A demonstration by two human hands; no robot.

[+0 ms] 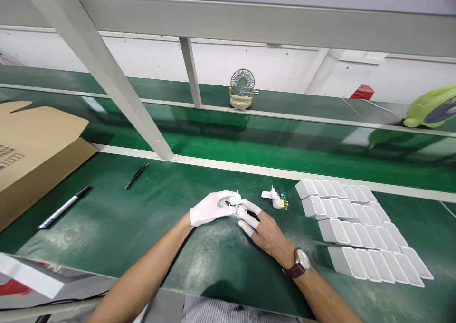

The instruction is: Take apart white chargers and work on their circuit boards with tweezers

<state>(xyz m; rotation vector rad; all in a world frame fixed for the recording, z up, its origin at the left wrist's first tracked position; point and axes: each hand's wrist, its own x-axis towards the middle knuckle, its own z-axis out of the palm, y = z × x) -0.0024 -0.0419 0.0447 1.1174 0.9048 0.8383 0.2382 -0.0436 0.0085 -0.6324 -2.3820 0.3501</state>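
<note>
My left hand point(211, 209), in a white glove, is closed around a small white plastic part point(235, 199) above the green bench. My right hand point(265, 230), with white covers on several fingertips and a watch at the wrist, grips the same part from the other side. Fingers hide much of it, so its exact kind is unclear. To the right of my hands lies a white plastic piece point(272, 194) beside a small circuit board point(283, 202) with a yellow component. Rows of white, open plastic housings point(351, 206) stand farther right.
A cardboard box point(39, 147) sits at the left, with a marker pen point(64, 208) and black tweezers point(137, 175) on the bench. A slanted metal post point(117, 85) rises behind. On the back ledge are a small fan point(242, 88) and a green fan point(432, 107).
</note>
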